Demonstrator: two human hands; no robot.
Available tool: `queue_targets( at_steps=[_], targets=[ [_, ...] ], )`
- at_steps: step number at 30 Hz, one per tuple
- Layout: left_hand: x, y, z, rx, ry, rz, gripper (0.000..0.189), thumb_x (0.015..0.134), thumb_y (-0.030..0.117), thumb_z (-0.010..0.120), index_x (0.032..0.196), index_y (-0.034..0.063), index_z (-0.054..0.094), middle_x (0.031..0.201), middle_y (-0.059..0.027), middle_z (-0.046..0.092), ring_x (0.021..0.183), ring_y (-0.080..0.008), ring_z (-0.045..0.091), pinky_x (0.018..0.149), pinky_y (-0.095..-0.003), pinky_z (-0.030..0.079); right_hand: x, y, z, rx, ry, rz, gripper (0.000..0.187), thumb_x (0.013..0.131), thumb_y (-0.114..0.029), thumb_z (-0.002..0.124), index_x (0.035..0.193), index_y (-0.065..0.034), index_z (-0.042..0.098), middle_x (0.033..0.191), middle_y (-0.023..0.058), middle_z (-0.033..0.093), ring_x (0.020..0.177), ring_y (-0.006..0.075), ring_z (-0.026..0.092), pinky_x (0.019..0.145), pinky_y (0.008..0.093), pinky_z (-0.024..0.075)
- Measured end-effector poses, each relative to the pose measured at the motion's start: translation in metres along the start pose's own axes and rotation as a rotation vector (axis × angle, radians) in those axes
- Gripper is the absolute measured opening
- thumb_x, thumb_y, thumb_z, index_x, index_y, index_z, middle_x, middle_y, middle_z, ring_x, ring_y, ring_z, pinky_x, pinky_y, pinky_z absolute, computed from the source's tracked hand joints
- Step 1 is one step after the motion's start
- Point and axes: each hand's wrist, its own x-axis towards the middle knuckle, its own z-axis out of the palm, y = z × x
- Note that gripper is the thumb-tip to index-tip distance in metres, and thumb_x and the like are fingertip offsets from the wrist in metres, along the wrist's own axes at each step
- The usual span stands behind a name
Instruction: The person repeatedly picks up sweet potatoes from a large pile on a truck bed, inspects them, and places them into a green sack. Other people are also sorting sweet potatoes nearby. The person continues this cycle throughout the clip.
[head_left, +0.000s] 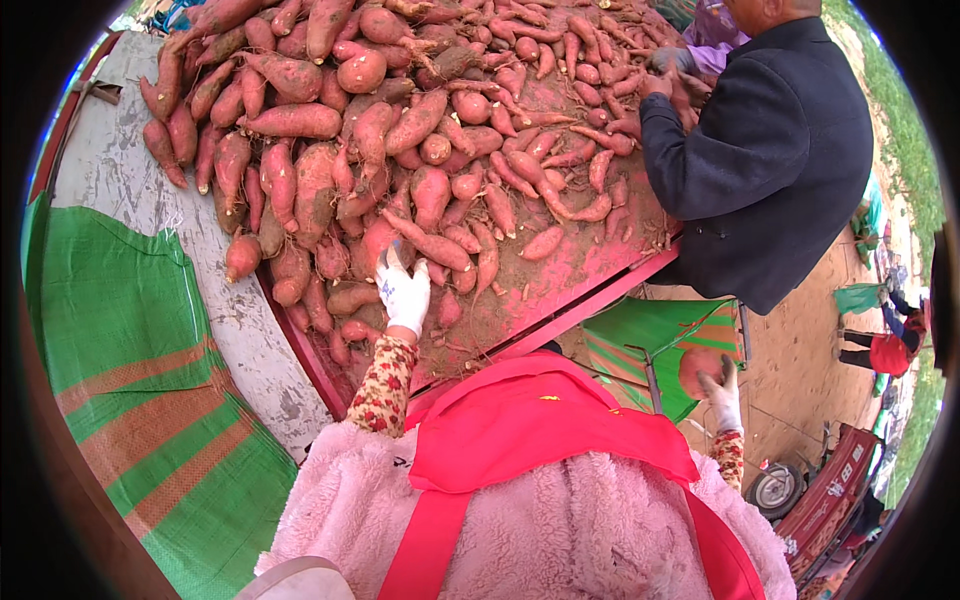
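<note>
A large heap of sweet potatoes (296, 120), reddish and soil-smeared, covers the red metal truck bed (510, 319) before me. My left hand (403, 292), in a white glove, reaches into the near side of the heap. Its fingertips touch a round sweet potato (380, 238) below a long tapered one (431, 244); whether they grip it is hard to see. Out to the right, my gloved right hand (724, 394) holds a large roundish sweet potato (697, 367). That hand is beside an open green woven bag (652, 326) hung on a metal frame (651, 379).
A person in a dark jacket (765, 142) works at the bed's right edge, beside someone in purple (712, 30). On the left, a green-and-brown striped woven sack (135, 337) lies against a worn grey panel (247, 352). A red three-wheeler (832, 487) stands lower right.
</note>
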Motion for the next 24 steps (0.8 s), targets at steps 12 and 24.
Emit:
queue_targets(
  at_steps=[12,24],
  targets=[
    [0.021,-0.044,-0.027,0.292,-0.018,-0.061,0.077,0.083,0.031,0.072,0.147,0.0048,0.038,0.146,-0.0286,0.040,0.135,-0.0460,0.037,0.114,-0.0512,0.031,0.035,-0.252,0.393,-0.304,-0.468,-1.031,0.085,0.079,-0.035,0.074,0.146,0.0008,0.036,0.133,0.0245,0.052,0.121,0.0390,0.053,0.099,0.0467,0.0455],
    [0.089,-0.052,-0.014,0.278,-0.396,-0.161,0.121,0.063,0.046,0.086,0.157,0.0143,0.017,0.144,-0.0328,0.039,0.131,-0.0482,0.043,0.109,-0.0497,0.039,0.079,-0.223,0.366,0.562,-1.066,0.075,0.057,0.081,-0.002,0.072,0.133,0.0029,0.050,0.109,0.0080,0.063,0.098,0.0131,0.060,0.088,0.0287,0.0518]
  ],
)
